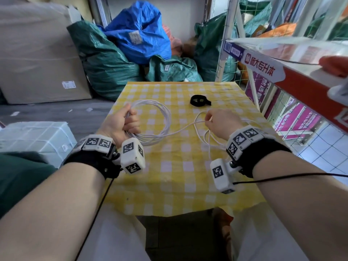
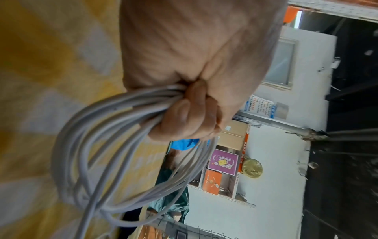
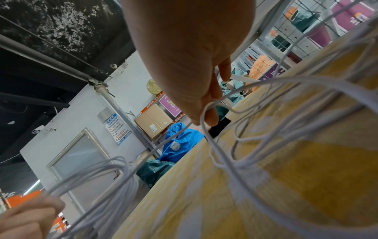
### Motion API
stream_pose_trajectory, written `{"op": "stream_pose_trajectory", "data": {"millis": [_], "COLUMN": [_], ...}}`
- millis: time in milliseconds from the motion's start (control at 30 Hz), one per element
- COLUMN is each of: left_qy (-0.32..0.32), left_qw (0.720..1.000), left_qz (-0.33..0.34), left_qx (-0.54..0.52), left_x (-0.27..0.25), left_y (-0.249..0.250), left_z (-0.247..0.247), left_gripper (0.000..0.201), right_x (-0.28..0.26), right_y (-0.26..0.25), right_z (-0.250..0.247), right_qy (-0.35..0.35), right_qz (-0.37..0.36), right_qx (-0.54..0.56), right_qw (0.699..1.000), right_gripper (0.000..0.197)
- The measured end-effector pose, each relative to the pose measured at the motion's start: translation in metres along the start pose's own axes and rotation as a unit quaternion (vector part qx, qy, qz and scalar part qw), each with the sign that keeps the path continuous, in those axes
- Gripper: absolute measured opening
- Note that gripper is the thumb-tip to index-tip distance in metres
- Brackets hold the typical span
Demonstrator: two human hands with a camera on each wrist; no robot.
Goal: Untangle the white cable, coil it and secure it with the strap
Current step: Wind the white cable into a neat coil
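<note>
Mid-coiling: my left hand (image 1: 123, 123) clenched the white cable (image 1: 162, 117) coil; my right hand (image 1: 220, 122) pinched the slack beside it, needing another loop across.

Small table (image 1: 180, 185) with a yellow-and-white checked cloth, mid-frame. On it: a black strap (image 1: 199, 100) curled up near the far edge, and loose loops of white cable (image 1: 202, 129) sprawled across the upper middle and right.

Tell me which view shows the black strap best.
The head view: the black strap lies whole and untouched on the yellow checked tablecloth, beyond both hands. The left wrist view shows only the left hand gripping the coiled white cable; the right wrist view shows no clear strap either.
</note>
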State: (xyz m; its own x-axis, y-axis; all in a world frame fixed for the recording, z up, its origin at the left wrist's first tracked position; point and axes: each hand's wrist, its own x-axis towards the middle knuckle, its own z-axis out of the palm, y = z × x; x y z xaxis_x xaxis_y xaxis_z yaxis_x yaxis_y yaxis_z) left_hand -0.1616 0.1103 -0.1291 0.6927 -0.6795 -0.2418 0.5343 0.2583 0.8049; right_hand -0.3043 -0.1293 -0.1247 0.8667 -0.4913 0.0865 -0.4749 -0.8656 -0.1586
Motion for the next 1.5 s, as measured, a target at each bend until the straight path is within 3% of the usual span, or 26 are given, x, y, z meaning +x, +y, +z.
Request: {"op": "stream_pose_trajectory", "data": {"millis": [167,333,533,633,700,800,867,1100,1367,1500], "left_qy": [0.010,0.048,0.018,-0.002,-0.016,-0.016,-0.013,0.017,0.043,0.101], "left_qw": [0.988,0.972,0.950,0.944,0.948,0.960,0.966,0.965,0.954,0.976], "left_qz": [0.023,0.031,0.034,0.021,0.012,0.007,0.007,0.054,0.103,0.126], "left_qx": [0.154,0.227,0.311,0.329,0.316,0.279,0.257,0.258,0.277,0.147], "left_x": [-0.019,-0.034,-0.038,-0.038,-0.036,-0.032,-0.028,-0.018,-0.008,-0.002], "left_y": [0.050,0.073,0.057,0.048,0.042,0.034,0.028,0.010,0.002,0.008], "left_z": [0.002,0.001,0.037,0.051,0.057,0.064,0.068,0.079,0.077,0.069], "left_gripper": [0.041,0.042,0.042,0.041,0.038,0.035,0.035,0.034,0.026,0.027], "right_x": [0.006,0.010,0.023,0.021,0.015,0.001,-0.008,-0.020,-0.022,-0.020], "right_y": [-0.009,-0.006,-0.028,-0.038,-0.046,-0.060,-0.071,-0.091,-0.090,-0.083], "right_z": [-0.009,-0.017,-0.024,-0.032,-0.036,-0.042,-0.044,-0.041,-0.039,-0.036], "right_qy": [-0.054,-0.095,-0.048,-0.014,0.003,-0.011,-0.031,0.003,0.018,-0.039], "right_qz": [0.005,0.037,0.052,0.053,0.042,-0.008,-0.044,-0.171,-0.227,-0.173], "right_qx": [-0.080,-0.067,0.118,0.256,0.373,0.499,0.525,0.285,0.165,0.204], "right_qw": [0.995,0.993,0.991,0.965,0.927,0.866,0.850,0.943,0.960,0.963], "right_gripper": [0.029,0.031,0.030,0.029,0.025,0.023,0.022,0.018,0.012,0.030]}}
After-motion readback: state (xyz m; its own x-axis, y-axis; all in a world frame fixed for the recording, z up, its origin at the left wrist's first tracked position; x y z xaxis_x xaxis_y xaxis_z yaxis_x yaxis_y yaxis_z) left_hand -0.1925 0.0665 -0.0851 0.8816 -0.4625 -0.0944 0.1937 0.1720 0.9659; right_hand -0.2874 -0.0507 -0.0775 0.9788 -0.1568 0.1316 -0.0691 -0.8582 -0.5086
